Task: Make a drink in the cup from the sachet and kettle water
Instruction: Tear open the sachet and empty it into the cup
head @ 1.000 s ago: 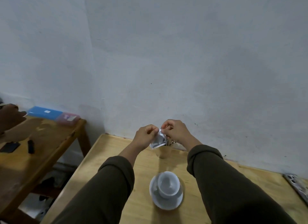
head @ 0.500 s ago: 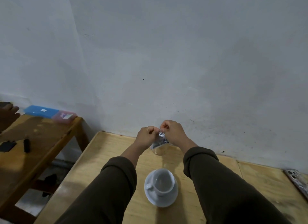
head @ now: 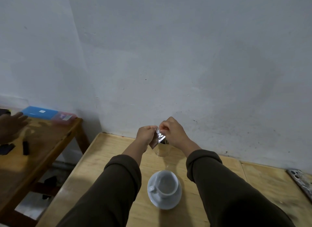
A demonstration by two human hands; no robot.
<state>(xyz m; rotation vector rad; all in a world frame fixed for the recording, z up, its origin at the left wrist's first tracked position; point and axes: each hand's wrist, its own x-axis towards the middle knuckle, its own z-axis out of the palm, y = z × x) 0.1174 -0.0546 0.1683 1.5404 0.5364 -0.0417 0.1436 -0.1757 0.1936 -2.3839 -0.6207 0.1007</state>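
Since before, both hands, left hand point(head: 145, 134) and right hand point(head: 172, 131), have kept pinching one sachet point(head: 158, 138) above one cup point(head: 167, 186)

Glossy, seemingly foil sachet point(head: 158, 137); matt wooden table point(head: 108, 152)

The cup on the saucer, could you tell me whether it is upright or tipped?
Upright: the cup sits on its saucer, mouth up.

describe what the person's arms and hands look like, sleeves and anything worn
Both arms wear long dark olive-brown sleeves, loose and creased, each ending in a thick rolled cuff partway up the forearm. The left hand and right hand are bare: no gloves, and no rings, watch or markings are visible.
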